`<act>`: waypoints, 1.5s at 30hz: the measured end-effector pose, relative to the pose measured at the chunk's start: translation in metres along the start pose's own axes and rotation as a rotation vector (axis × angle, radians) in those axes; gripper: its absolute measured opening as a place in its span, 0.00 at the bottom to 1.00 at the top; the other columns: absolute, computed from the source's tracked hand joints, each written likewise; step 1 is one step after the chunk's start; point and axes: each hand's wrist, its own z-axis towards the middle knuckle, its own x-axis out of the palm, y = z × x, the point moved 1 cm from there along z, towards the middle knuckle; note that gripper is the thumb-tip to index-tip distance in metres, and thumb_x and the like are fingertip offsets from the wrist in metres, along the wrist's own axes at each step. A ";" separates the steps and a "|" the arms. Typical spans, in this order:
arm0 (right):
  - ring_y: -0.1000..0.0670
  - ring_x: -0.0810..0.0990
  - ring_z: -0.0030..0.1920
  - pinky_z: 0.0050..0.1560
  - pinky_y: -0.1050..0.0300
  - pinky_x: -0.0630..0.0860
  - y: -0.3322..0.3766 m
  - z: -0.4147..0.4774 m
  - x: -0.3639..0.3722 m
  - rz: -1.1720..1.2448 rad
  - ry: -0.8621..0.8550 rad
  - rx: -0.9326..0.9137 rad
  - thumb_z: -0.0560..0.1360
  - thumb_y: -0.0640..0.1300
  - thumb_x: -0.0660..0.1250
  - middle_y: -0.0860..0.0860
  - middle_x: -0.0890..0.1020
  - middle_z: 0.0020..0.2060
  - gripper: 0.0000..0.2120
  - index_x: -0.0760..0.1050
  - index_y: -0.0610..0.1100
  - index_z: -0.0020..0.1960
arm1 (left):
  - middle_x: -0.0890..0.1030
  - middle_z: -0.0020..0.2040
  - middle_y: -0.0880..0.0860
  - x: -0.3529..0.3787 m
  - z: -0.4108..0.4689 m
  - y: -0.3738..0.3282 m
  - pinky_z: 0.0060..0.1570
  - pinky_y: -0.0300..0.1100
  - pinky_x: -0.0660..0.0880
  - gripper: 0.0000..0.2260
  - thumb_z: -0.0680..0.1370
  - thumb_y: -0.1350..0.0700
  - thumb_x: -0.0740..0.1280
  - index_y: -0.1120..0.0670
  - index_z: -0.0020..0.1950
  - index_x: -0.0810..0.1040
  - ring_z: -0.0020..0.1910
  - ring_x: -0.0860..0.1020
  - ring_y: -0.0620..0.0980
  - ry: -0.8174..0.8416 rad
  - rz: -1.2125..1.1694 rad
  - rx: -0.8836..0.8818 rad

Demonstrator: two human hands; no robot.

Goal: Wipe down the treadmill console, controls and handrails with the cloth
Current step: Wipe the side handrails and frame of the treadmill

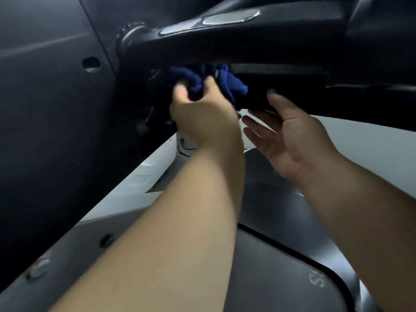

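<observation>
A dark blue cloth (227, 83) is bunched against the underside of the black treadmill handrail (225, 45), which runs across the top and carries two silver sensor pads. My left hand (202, 113) grips the cloth from below, thumb and fingers curled into it. Just to the right, my right hand (286, 136) is held palm up with its fingers straight, the fingertips under a black block (281, 84) beneath the rail. It holds nothing.
A dark upright post (45, 86) with a bolt hole fills the left side. Below lie the grey motor cover (281, 255) and the white frame (126, 194). The rail's joint collar (128, 39) sits at the upper left.
</observation>
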 end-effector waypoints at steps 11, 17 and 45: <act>0.49 0.84 0.50 0.47 0.55 0.77 0.005 -0.005 -0.018 0.044 -0.029 -0.014 0.78 0.38 0.55 0.47 0.85 0.51 0.12 0.76 0.43 0.53 | 0.83 0.43 0.54 -0.004 0.004 0.003 0.37 0.52 0.80 0.09 0.73 0.60 0.69 0.58 0.52 0.79 0.39 0.80 0.52 0.170 -0.029 -0.062; 0.49 0.81 0.43 0.42 0.56 0.79 0.008 -0.006 -0.035 0.090 -0.012 -0.045 0.79 0.38 0.56 0.46 0.80 0.45 0.09 0.73 0.39 0.53 | 0.83 0.47 0.53 -0.001 -0.052 0.023 0.46 0.57 0.79 0.14 0.64 0.51 0.72 0.50 0.48 0.81 0.46 0.82 0.57 0.421 0.146 -0.113; 0.46 0.80 0.52 0.52 0.51 0.78 0.088 -0.125 0.099 0.012 0.396 0.551 0.75 0.49 0.65 0.45 0.81 0.54 0.18 0.74 0.43 0.63 | 0.83 0.43 0.44 -0.088 -0.031 -0.185 0.51 0.46 0.77 0.06 0.76 0.58 0.68 0.46 0.47 0.79 0.45 0.80 0.41 0.531 0.451 -0.178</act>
